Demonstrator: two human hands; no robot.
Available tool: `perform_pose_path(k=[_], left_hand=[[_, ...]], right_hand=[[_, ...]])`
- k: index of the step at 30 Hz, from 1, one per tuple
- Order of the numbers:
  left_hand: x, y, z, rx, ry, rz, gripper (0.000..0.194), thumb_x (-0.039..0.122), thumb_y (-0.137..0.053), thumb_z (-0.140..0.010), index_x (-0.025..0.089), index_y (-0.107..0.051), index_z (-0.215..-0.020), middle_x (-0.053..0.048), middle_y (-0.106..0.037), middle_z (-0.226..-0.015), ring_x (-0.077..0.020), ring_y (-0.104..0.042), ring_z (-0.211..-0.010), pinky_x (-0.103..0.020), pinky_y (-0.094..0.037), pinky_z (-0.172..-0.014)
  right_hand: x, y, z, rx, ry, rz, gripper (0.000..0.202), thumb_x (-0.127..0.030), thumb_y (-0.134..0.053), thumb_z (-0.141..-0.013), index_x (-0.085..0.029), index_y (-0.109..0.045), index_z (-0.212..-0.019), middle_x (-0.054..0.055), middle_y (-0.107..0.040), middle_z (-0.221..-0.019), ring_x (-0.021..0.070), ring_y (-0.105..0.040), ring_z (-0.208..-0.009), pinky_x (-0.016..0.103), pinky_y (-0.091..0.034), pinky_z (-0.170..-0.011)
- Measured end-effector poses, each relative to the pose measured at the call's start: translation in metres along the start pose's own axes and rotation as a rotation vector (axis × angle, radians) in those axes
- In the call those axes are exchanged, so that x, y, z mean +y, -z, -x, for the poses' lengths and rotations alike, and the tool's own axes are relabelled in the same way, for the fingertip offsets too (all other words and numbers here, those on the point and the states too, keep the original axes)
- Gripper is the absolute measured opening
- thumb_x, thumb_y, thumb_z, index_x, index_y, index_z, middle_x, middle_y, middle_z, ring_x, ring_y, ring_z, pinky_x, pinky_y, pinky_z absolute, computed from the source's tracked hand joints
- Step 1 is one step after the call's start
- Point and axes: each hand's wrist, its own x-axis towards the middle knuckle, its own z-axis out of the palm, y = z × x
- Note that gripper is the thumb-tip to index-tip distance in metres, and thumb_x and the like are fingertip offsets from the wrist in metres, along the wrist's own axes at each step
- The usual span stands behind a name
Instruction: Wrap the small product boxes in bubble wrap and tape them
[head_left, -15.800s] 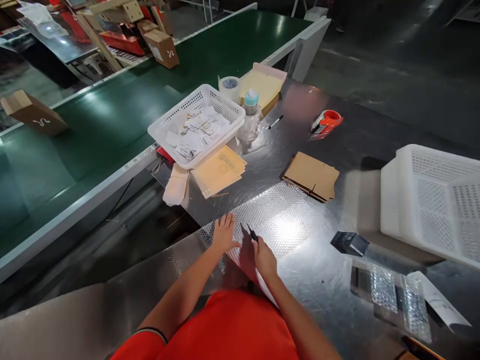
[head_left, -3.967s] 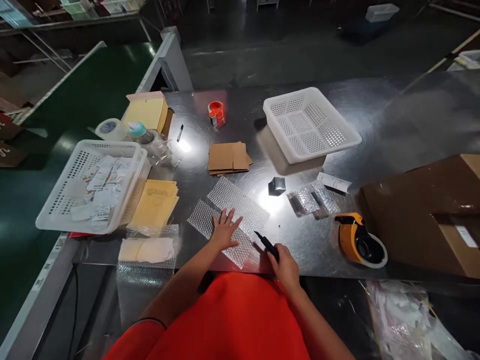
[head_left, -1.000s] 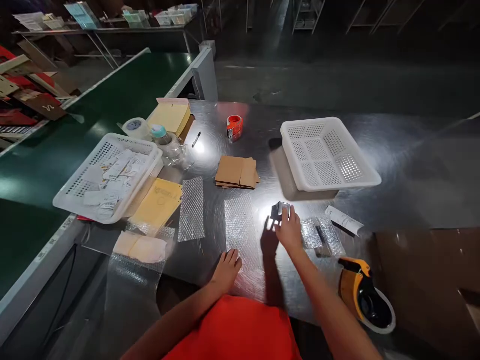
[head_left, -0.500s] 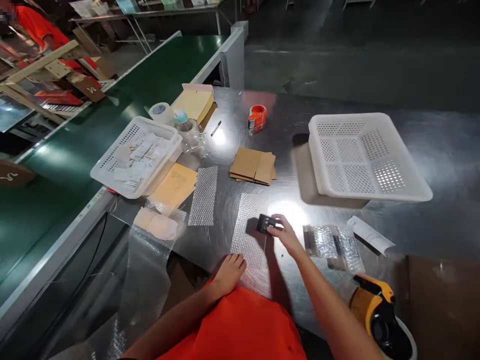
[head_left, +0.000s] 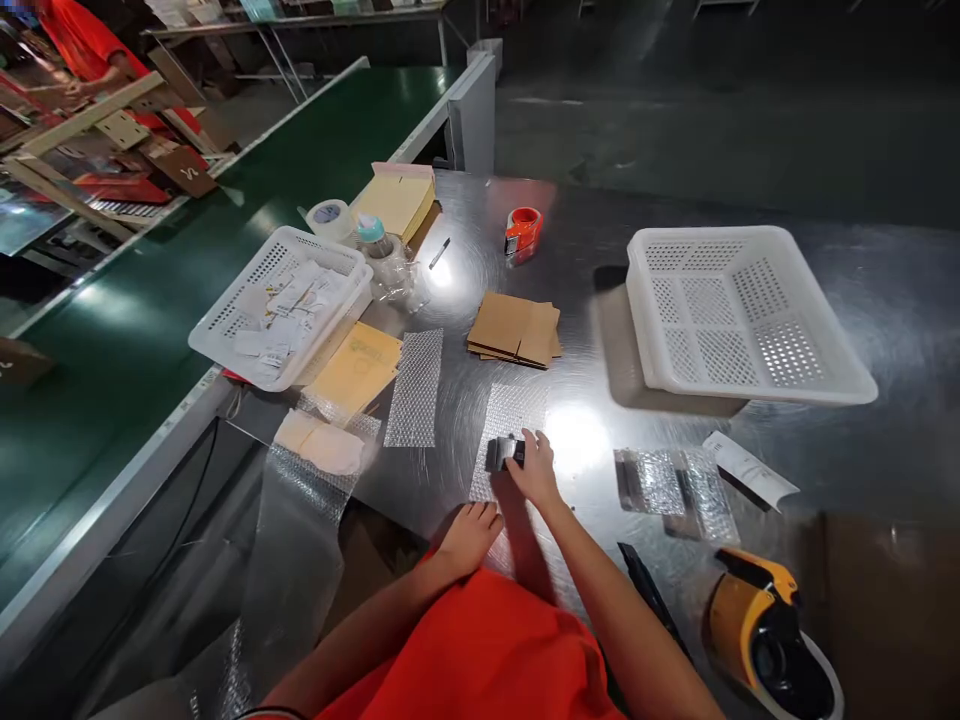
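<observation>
My right hand [head_left: 535,468] grips a small dark box-like item [head_left: 501,454] by its right side, fingers closed round it. The item is over a sheet of bubble wrap [head_left: 516,402] on the metal table; whether it touches the sheet I cannot tell. My left hand [head_left: 472,535] rests at the table's near edge by the sheet's lower end, holding nothing, fingers loosely stretched. A second bubble wrap piece [head_left: 415,388] lies to the left. Beyond the sheet is a small stack of flat brown cardboard [head_left: 514,328].
A white basket [head_left: 277,378] of small packets stands left, another white basket [head_left: 750,392] right. Wrapped items [head_left: 660,483], a black cutter-like tool [head_left: 652,595] and a yellow tape dispenser [head_left: 731,625] lie near right. A red tape dispenser [head_left: 523,230] sits farther back. A green conveyor [head_left: 300,160] runs left.
My right hand has moved left with the dark item and turned it, so another face shows. The black tool by my right forearm has come into view. My left hand stays in place.
</observation>
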Motion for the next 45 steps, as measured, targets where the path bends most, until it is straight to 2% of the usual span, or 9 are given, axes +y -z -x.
perform_pose_path(k=[3, 6, 13, 22, 29, 32, 35, 41, 45], left_hand=[[0.001, 0.001, -0.003, 0.000, 0.012, 0.003, 0.035, 0.013, -0.039, -0.093, 0.016, -0.054, -0.125, -0.012, -0.061, -0.123, -0.0249, -0.056, -0.109, -0.038, -0.048, -0.087], [0.002, 0.009, -0.007, -0.031, -0.004, -0.009, 0.033, 0.012, -0.038, -0.094, 0.015, -0.055, -0.122, -0.013, -0.064, -0.116, -0.0249, -0.058, -0.104, -0.038, -0.048, -0.083], [-0.003, 0.026, -0.014, -0.119, -0.129, -0.073, 0.026, 0.013, -0.042, -0.093, 0.009, -0.060, -0.110, -0.016, -0.065, -0.107, -0.0264, -0.061, -0.100, -0.038, -0.049, -0.080], [-0.002, 0.019, -0.015, -0.085, -0.150, -0.149, 0.024, 0.010, -0.042, -0.092, 0.008, -0.061, -0.107, -0.017, -0.065, -0.103, -0.0266, -0.063, -0.095, -0.038, -0.050, -0.075], [-0.006, 0.020, -0.017, -0.143, -0.244, -0.151, 0.049, 0.016, -0.079, -0.065, 0.005, -0.058, -0.108, -0.019, -0.063, -0.105, -0.0285, -0.062, -0.092, -0.037, -0.050, -0.072], [-0.003, 0.022, -0.021, -0.101, -0.191, -0.137, 0.020, 0.012, -0.060, -0.082, 0.007, -0.062, -0.101, -0.016, -0.066, -0.098, -0.0260, -0.064, -0.087, -0.034, -0.048, -0.068], [-0.005, 0.031, -0.026, -0.042, -0.141, -0.123, 0.018, 0.011, -0.050, -0.087, 0.010, -0.061, -0.101, -0.014, -0.067, -0.095, -0.0245, -0.064, -0.090, -0.036, -0.048, -0.074], [-0.039, 0.065, -0.048, 0.360, -0.117, -0.033, 0.018, 0.017, -0.056, -0.083, 0.013, -0.060, -0.099, -0.013, -0.066, -0.104, -0.0261, -0.060, -0.103, -0.041, -0.047, -0.091], [-0.051, 0.080, -0.075, 0.321, -0.015, 0.060, 0.027, 0.009, -0.051, -0.082, 0.011, -0.058, -0.108, -0.017, -0.062, -0.122, -0.0276, -0.054, -0.121, -0.043, -0.043, -0.102]], right_hand=[[-0.007, 0.004, 0.004, -0.083, 0.168, 0.246, 0.074, -0.018, -0.061, -0.069, -0.017, -0.040, -0.140, 0.016, -0.028, -0.155, 0.0369, -0.021, -0.143, 0.054, -0.022, -0.114], [-0.008, 0.009, 0.004, -0.174, 0.245, 0.383, 0.069, -0.011, -0.056, -0.071, -0.015, -0.042, -0.139, 0.017, -0.046, -0.144, 0.0333, -0.036, -0.135, 0.049, -0.031, -0.109], [0.003, 0.012, 0.002, -0.174, 0.245, 0.311, 0.063, -0.013, -0.056, -0.075, -0.014, -0.043, -0.136, 0.014, -0.051, -0.136, 0.0279, -0.045, -0.123, 0.042, -0.039, -0.105], [0.006, 0.008, 0.004, -0.161, 0.280, 0.240, 0.064, -0.011, -0.061, -0.073, -0.020, -0.045, -0.134, 0.012, -0.052, -0.134, 0.0285, -0.045, -0.124, 0.046, -0.041, -0.104], [0.011, 0.006, 0.001, -0.176, 0.286, 0.240, 0.066, -0.011, -0.064, -0.074, -0.020, -0.044, -0.136, 0.014, -0.051, -0.136, 0.0309, -0.046, -0.126, 0.048, -0.044, -0.102], [0.009, 0.009, 0.000, -0.185, 0.307, 0.244, 0.065, -0.013, -0.067, -0.074, -0.019, -0.046, -0.135, 0.016, -0.051, -0.137, 0.0322, -0.046, -0.127, 0.051, -0.041, -0.104], [0.008, 0.013, -0.001, -0.180, 0.317, 0.229, 0.055, -0.016, -0.063, -0.080, -0.016, -0.049, -0.133, 0.019, -0.045, -0.144, 0.0333, -0.039, -0.133, 0.053, -0.037, -0.107], [0.010, 0.020, -0.017, -0.208, 0.297, 0.141, 0.047, -0.007, -0.058, -0.078, -0.019, -0.062, -0.122, 0.013, -0.064, -0.123, 0.0277, -0.054, -0.119, 0.046, -0.043, -0.102], [0.010, 0.026, -0.033, -0.247, 0.268, 0.044, 0.033, -0.012, -0.045, -0.088, -0.020, -0.069, -0.109, 0.008, -0.072, -0.108, 0.0208, -0.064, -0.103, 0.038, -0.048, -0.095]])
